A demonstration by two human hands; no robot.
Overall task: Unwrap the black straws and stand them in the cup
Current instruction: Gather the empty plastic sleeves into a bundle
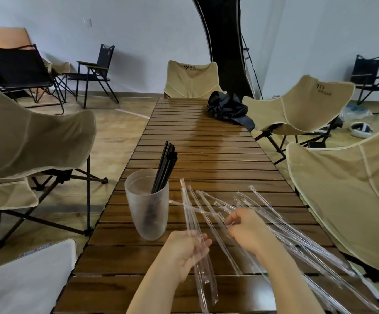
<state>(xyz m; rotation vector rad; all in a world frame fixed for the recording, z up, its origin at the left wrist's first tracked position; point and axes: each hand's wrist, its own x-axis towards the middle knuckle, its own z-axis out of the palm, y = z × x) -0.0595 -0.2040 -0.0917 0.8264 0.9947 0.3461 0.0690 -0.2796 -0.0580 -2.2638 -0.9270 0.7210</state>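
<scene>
Since the black straws (164, 168) already stand bunched in the cup (147, 214), what seems left is gathering the clear wrappers (285, 227) strewn on the table (206, 155) right of the cup. The left hand (184, 252) grips a few and the right hand (245, 232) pinches more. Bunch them gently, away from the cup, lest it tip.
</scene>
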